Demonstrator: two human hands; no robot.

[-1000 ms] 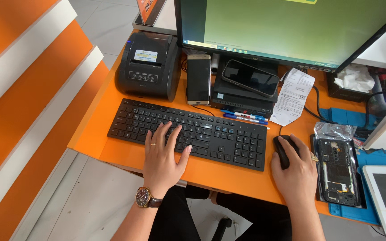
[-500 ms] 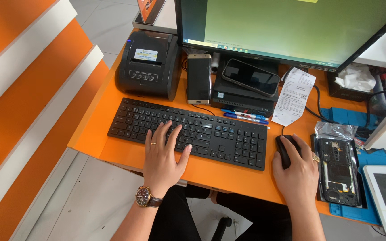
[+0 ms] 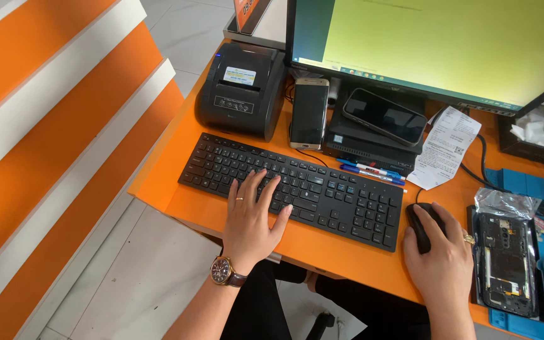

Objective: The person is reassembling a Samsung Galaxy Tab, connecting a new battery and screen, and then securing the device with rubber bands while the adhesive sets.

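My left hand (image 3: 251, 219) rests flat on the left half of a black keyboard (image 3: 322, 192), fingers spread over the keys; a watch sits on its wrist and a ring on one finger. My right hand (image 3: 441, 255) lies over a black mouse (image 3: 417, 225) to the right of the keyboard, covering most of it. Both stand on an orange desk (image 3: 177, 189). A large monitor (image 3: 436, 44) with a pale green-yellow screen fills the top of the view.
A black receipt printer (image 3: 240, 88) stands at the back left. A gold-edged phone (image 3: 310, 112) leans upright beside it, another phone (image 3: 384, 115) lies on a small black box. Pens (image 3: 373, 170), a paper receipt (image 3: 446, 148) and an opened phone body (image 3: 506, 264) on a blue mat lie right.
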